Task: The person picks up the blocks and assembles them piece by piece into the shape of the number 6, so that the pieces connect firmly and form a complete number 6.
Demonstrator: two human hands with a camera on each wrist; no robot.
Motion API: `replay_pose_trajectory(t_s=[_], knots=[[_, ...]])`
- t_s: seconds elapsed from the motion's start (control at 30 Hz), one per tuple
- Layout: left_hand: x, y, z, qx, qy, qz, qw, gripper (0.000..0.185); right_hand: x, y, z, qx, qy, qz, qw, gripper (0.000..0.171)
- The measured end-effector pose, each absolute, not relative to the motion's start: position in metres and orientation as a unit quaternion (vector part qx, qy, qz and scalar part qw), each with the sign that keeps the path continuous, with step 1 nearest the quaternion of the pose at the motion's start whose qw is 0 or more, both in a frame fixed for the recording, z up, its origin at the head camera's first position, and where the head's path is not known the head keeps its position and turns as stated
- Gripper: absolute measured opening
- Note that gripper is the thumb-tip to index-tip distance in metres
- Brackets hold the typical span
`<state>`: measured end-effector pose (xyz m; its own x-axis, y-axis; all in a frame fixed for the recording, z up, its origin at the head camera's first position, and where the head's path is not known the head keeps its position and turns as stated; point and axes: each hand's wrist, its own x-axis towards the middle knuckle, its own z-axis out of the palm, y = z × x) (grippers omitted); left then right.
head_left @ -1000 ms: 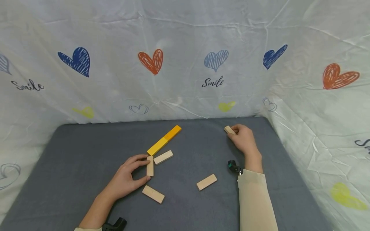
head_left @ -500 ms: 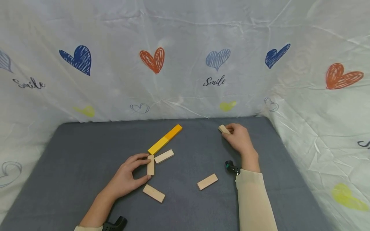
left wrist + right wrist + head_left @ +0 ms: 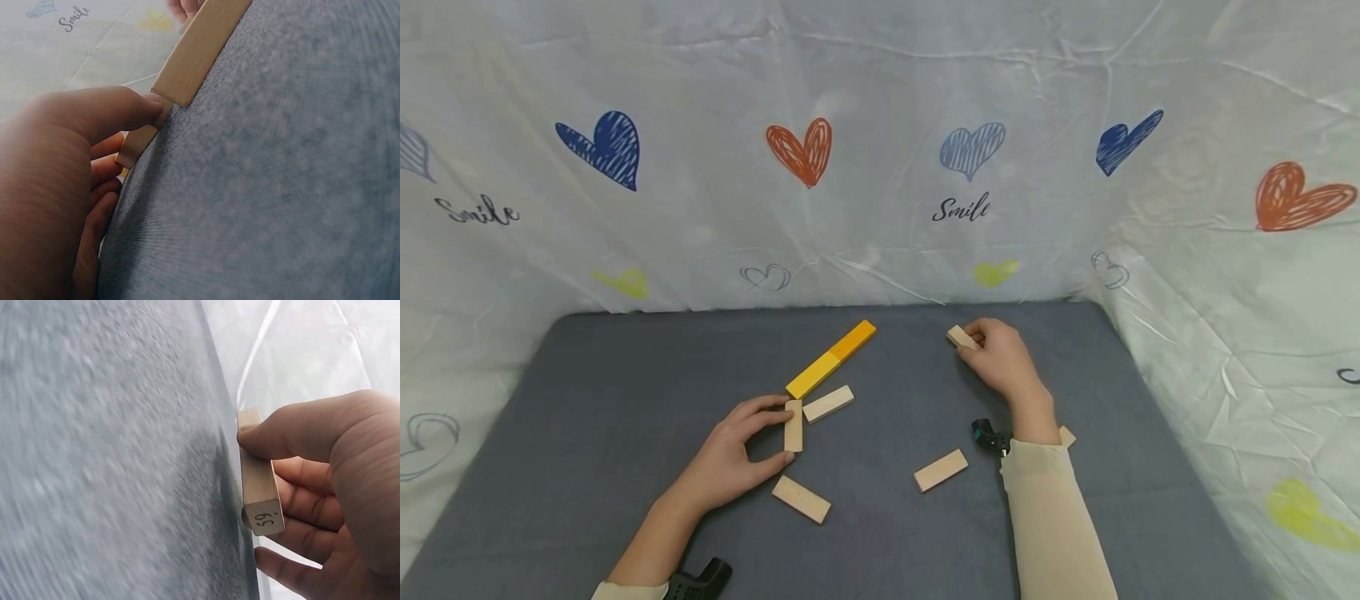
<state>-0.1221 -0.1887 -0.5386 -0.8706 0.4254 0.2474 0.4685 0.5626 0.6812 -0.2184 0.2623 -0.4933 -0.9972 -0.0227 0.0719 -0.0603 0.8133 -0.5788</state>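
Observation:
My left hand (image 3: 733, 454) holds a plain wooden block (image 3: 793, 427) lengthwise on the dark grey cloth, thumb at its near end and fingers at its far end. In the left wrist view the thumb covers part of that block (image 3: 136, 147). Toward the back right, my right hand (image 3: 1003, 358) pinches another wooden block (image 3: 961, 337). The right wrist view shows this block (image 3: 259, 481) between thumb and fingers, digits printed on its end, apparently just off the cloth. Two yellow-orange blocks (image 3: 831, 359) lie end to end beyond the left hand.
One plain block (image 3: 828, 403) lies right beside the left hand's block. Another block (image 3: 801, 499) lies nearer the front, and a third block (image 3: 941, 470) farther right. A block's corner (image 3: 1067, 436) peeks out behind the right sleeve. A white heart-printed sheet (image 3: 865, 208) hangs along the back.
My right hand has moved left with its block, and a block's corner now shows beside the right sleeve. The left hand stays on its block. The head view has shifted slightly.

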Motion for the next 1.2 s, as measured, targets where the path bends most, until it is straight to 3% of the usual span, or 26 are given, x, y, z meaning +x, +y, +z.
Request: replay_pose_trajectory(t_s=[1.2], knots=[[-0.122, -0.189, -0.538, -0.252, -0.883, -0.395, 0.029, 0.059, -0.203, 0.217, -0.484, 0.099, -0.951, 0.293, -0.004, 0.032]])
